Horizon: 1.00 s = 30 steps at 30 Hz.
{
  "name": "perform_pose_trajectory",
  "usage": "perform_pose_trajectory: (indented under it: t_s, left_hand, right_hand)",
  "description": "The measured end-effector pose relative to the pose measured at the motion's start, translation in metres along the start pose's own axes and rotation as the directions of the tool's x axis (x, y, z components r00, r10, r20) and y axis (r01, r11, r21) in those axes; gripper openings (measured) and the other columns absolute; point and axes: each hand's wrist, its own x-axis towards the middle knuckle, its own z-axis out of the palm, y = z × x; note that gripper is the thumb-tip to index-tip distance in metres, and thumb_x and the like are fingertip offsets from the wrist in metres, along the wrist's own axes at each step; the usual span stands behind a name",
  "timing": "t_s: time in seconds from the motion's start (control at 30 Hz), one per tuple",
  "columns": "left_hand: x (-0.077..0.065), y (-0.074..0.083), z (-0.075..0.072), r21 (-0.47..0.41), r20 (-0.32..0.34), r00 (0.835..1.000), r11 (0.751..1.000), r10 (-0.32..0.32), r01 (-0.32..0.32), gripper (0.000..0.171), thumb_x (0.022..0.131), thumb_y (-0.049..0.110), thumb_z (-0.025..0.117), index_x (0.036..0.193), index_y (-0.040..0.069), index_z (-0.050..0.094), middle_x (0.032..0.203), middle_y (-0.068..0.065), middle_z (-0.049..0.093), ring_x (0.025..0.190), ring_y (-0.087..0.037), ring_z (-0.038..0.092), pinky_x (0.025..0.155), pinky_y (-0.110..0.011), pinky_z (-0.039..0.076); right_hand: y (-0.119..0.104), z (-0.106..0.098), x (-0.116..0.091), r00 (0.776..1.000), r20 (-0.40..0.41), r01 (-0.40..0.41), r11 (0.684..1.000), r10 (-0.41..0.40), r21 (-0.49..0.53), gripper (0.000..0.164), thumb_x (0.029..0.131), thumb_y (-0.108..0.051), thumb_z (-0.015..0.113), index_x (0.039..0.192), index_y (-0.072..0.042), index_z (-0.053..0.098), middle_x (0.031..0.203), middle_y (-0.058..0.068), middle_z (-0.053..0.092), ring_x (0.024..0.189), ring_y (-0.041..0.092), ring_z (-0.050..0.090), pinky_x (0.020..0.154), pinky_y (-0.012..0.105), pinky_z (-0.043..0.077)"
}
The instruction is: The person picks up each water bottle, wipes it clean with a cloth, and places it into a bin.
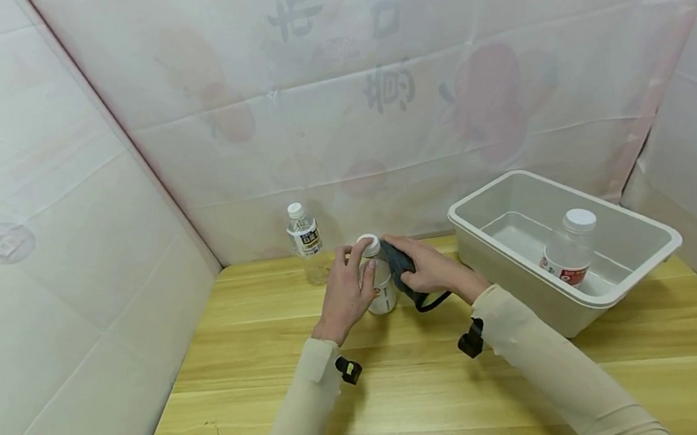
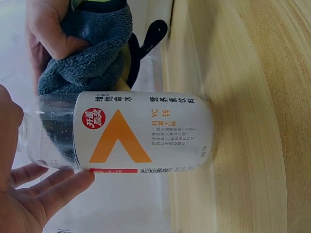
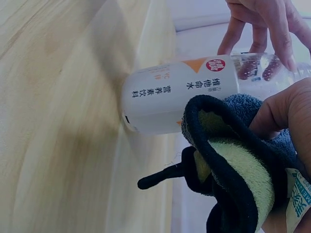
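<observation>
A clear plastic bottle (image 1: pixel 384 293) with a white cap and a white wrap label stands upright on the wooden table. On the label (image 2: pixel 133 133) are an orange chevron and a red round mark. My left hand (image 1: pixel 344 289) holds this bottle near its top, with thumb and fingers about the shoulder and cap. From the other side my right hand (image 1: pixel 428 265) grips a folded blue-grey cloth (image 3: pixel 233 155) and presses it against the bottle's upper side. The cloth has a yellow-green inner face, black edging and a black loop that hangs down.
Behind and left stands another clear bottle (image 1: pixel 306 239) with a white cap. A grey-white plastic bin (image 1: pixel 497 263) sits to the right, with a capped bottle (image 1: pixel 571 248) inside. Fabric walls (image 1: pixel 323 138) enclose the table (image 1: pixel 403 405) at the back and sides.
</observation>
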Motion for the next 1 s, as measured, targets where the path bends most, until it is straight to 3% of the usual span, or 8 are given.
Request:
perform_pose_trajectory:
  t_s: [0.2, 0.4, 0.63, 1.0]
  left_hand:
    - [0.0, 0.0, 0.001, 0.001, 0.0, 1.0, 1.0, 0.004, -0.004, 0.042, 0.094, 0.028, 0.043, 0.135, 0.033, 0.033, 0.111, -0.007, 0.045, 0.069, -0.011, 0.045, 0.06, -0.024, 0.04]
    - [0.0, 0.0, 0.003, 0.011, -0.004, 1.0, 1.0, 0.012, -0.011, 0.044, 0.094, 0.027, 0.045, 0.136, 0.033, 0.032, 0.111, -0.008, 0.045, 0.069, -0.011, 0.045, 0.06, -0.025, 0.04]
    - [0.0, 0.001, 0.003, 0.019, 0.0, 1.0, 1.0, 0.008, -0.008, 0.043, 0.095, 0.029, 0.042, 0.136, 0.033, 0.031, 0.111, -0.007, 0.045, 0.069, -0.011, 0.045, 0.06, -0.025, 0.04]
    - [0.0, 0.001, 0.002, 0.008, 0.004, 1.0, 1.0, 0.0, 0.0, 0.041, 0.095, 0.031, 0.04, 0.136, 0.033, 0.032, 0.111, -0.008, 0.045, 0.067, -0.011, 0.045, 0.059, -0.025, 0.04]
  right_hand:
    - [0.005, 0.005, 0.0, 1.0, 0.004, 0.031, 0.999, -0.031, 0.006, 0.076, 0.077, -0.005, 0.053, 0.145, -0.017, 0.02, 0.146, 0.009, 0.031, 0.131, 0.029, 0.035, 0.102, 0.047, 0.035]
    - [0.009, 0.011, -0.002, 1.0, 0.016, 0.015, 1.0, -0.015, 0.024, 0.079, 0.076, -0.004, 0.054, 0.145, -0.022, 0.019, 0.144, 0.011, 0.033, 0.131, 0.028, 0.035, 0.102, 0.048, 0.034]
    - [0.013, 0.018, -0.004, 0.999, 0.02, 0.024, 0.999, -0.025, 0.027, 0.077, 0.075, -0.002, 0.053, 0.144, -0.016, 0.022, 0.141, 0.014, 0.035, 0.128, 0.029, 0.038, 0.1, 0.045, 0.036]
    - [0.02, 0.03, -0.008, 0.998, 0.052, -0.039, 0.999, 0.038, 0.032, 0.077, 0.078, -0.006, 0.053, 0.145, -0.017, 0.017, 0.141, 0.014, 0.033, 0.126, 0.028, 0.039, 0.097, 0.041, 0.037]
